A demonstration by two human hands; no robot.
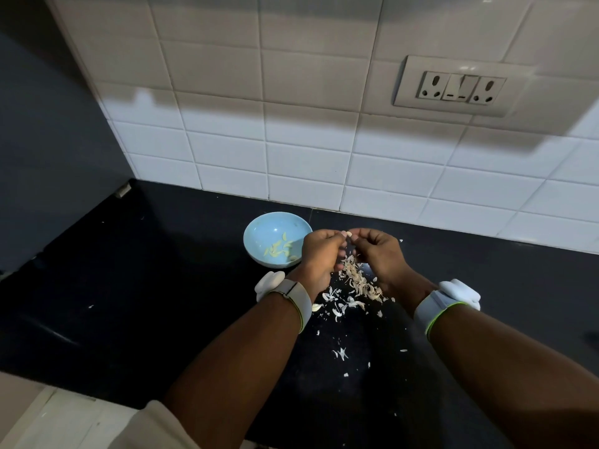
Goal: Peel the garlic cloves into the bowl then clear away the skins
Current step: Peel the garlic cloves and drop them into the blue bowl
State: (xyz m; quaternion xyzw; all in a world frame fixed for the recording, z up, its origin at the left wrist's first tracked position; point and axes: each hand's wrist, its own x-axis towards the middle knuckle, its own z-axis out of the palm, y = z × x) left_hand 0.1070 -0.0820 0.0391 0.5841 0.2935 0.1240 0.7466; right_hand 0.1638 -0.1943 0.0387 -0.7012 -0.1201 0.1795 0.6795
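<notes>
A light blue bowl [259, 234] stands on the black counter near the tiled wall, with several peeled garlic cloves [279, 248] inside. Just right of it, my left hand [319, 254] and my right hand [379, 251] meet above the counter, and both pinch one pale garlic clove [349, 234] between their fingertips. Under the hands lies a heap of papery garlic skins [356, 283]. One unpeeled clove [317, 307] rests by my left wrist. Both wrists wear white bands.
The black counter [146, 303] ends at a front edge low in the view, with skin flecks [341, 353] scattered toward me. A white tiled wall [291, 150] with a socket plate [460, 87] rises behind. A dark wall closes the left side.
</notes>
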